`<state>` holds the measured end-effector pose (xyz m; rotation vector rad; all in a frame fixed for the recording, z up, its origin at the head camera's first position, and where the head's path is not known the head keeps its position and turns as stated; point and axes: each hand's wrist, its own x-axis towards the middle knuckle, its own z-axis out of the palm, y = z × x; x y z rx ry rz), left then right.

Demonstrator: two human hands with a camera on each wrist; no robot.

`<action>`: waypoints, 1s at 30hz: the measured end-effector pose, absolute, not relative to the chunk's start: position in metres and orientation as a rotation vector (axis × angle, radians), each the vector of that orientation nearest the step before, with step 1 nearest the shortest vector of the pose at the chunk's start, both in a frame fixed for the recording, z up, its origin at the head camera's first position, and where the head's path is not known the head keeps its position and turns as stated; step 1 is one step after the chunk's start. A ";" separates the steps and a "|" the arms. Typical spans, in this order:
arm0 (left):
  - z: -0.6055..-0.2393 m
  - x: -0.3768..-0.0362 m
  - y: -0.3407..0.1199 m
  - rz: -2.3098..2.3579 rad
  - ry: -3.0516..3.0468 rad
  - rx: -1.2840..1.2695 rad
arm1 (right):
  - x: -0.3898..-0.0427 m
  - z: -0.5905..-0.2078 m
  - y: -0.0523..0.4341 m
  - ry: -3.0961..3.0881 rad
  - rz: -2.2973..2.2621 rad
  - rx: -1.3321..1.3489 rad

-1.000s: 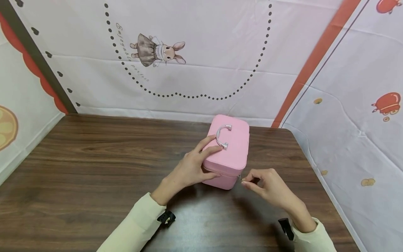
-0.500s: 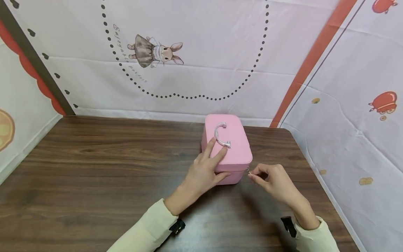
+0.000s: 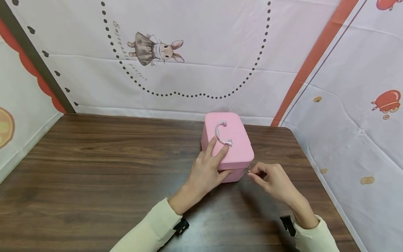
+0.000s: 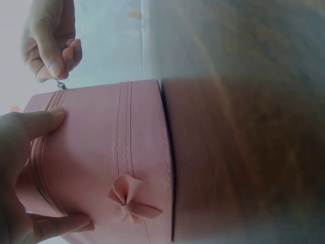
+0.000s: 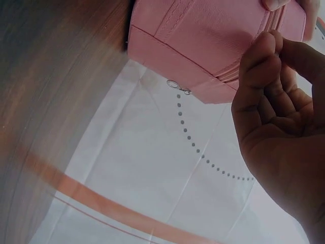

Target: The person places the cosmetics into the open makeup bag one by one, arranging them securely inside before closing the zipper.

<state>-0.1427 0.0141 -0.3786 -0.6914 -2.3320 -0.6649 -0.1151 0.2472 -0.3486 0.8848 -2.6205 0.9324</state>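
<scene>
A pink zip-up cosmetic case with a silver handle on its lid stands on the table, lid down over the body. My left hand holds its near left corner, two fingers on the lid by the handle and the thumb on the near side below the seam. Thumb and forefinger of my right hand pinch the small metal zipper pull at the near right corner. In the left wrist view the zipper runs along the side, above a pink bow.
The dark wooden table extends widely to the left of the case. Printed white cloth hangs just behind the case and along both sides. A metal ring shows on another side of the case in the right wrist view.
The case has turned on the table, its near end swinging right, and the left hand has moved right with it. The right hand has shifted slightly right and away, keeping its pinch on the zipper pull.
</scene>
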 end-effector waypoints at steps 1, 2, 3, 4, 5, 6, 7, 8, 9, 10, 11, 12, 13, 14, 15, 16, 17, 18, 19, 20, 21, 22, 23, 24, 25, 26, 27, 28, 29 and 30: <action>-0.378 -0.143 0.015 -0.667 -2.335 -0.688 | -0.115 -0.349 0.247 -2.619 0.932 0.887; -0.378 -0.143 0.015 -0.667 -2.339 -0.684 | -0.115 -0.349 0.247 -2.619 0.933 0.889; -0.378 -0.143 0.016 -0.665 -2.341 -0.680 | -0.115 -0.349 0.247 -2.618 0.932 0.889; -0.378 -0.143 0.017 -0.664 -2.344 -0.678 | -0.116 -0.348 0.247 -2.617 0.933 0.889; -0.377 -0.143 0.017 -0.663 -2.347 -0.676 | -0.116 -0.348 0.247 -2.616 0.933 0.889; -0.377 -0.143 0.018 -0.661 -2.350 -0.673 | -0.116 -0.348 0.247 -2.615 0.932 0.887; -0.377 -0.143 0.018 -0.659 -2.354 -0.670 | -0.116 -0.348 0.247 -2.615 0.928 0.886; -0.377 -0.143 0.019 -0.656 -2.357 -0.665 | -0.116 -0.348 0.247 -2.614 0.926 0.886; -0.378 -0.142 0.019 -0.653 -2.360 -0.662 | -0.116 -0.348 0.247 -2.613 0.921 0.886; -0.378 -0.142 0.020 -0.650 -2.364 -0.659 | -0.116 -0.348 0.247 -2.612 0.916 0.887; -0.378 -0.142 0.021 -0.644 -2.367 -0.653 | -0.116 -0.348 0.247 -2.611 0.910 0.886; -0.378 -0.142 0.021 -0.637 -2.370 -0.646 | -0.116 -0.348 0.247 -2.609 0.903 0.886; -0.377 -0.141 0.022 -0.630 -2.373 -0.641 | -0.116 -0.348 0.247 -2.608 0.897 0.885; -0.377 -0.141 0.023 -0.621 -2.376 -0.634 | -0.116 -0.348 0.247 -2.608 0.893 0.883; -0.377 -0.140 0.023 -0.614 -2.381 -0.628 | -0.116 -0.348 0.247 -2.609 0.890 0.879; -0.377 -0.140 0.024 -0.609 -2.386 -0.622 | -0.116 -0.348 0.247 -2.610 0.888 0.875; -0.376 -0.139 0.024 -0.605 -2.393 -0.617 | -0.116 -0.348 0.247 -2.613 0.887 0.873; -0.376 -0.139 0.025 -0.601 -2.400 -0.613 | -0.117 -0.347 0.247 -2.616 0.889 0.871; -0.376 -0.138 0.025 -0.600 -2.407 -0.610 | -0.116 -0.347 0.247 -2.619 0.893 0.869; -0.376 -0.138 0.026 -0.597 -2.413 -0.606 | -0.116 -0.347 0.247 -2.621 0.896 0.869; -0.375 -0.138 0.026 -0.596 -2.418 -0.603 | -0.116 -0.347 0.248 -2.622 0.900 0.870; -0.376 -0.138 0.026 -0.594 -2.421 -0.600 | -0.116 -0.347 0.248 -2.623 0.904 0.871; -0.375 -0.137 0.027 -0.593 -2.422 -0.597 | -0.116 -0.348 0.248 -2.623 0.909 0.873; -0.376 -0.137 0.027 -0.596 -2.419 -0.598 | -0.116 -0.348 0.248 -2.621 0.914 0.876; -0.375 -0.137 0.027 -0.599 -2.414 -0.600 | -0.116 -0.348 0.248 -2.620 0.919 0.879; -0.375 -0.137 0.028 -0.599 -2.408 -0.601 | -0.116 -0.348 0.248 -2.619 0.924 0.883; -0.375 -0.137 0.028 -0.599 -2.402 -0.604 | -0.116 -0.348 0.248 -2.618 0.930 0.886; -0.376 -0.138 0.028 -0.597 -2.396 -0.606 | -0.116 -0.348 0.248 -2.619 0.934 0.887; -0.376 -0.138 0.028 -0.594 -2.390 -0.609 | -0.116 -0.348 0.248 -2.619 0.936 0.889; -0.376 -0.138 0.028 -0.588 -2.386 -0.614 | -0.117 -0.348 0.248 -2.620 0.937 0.891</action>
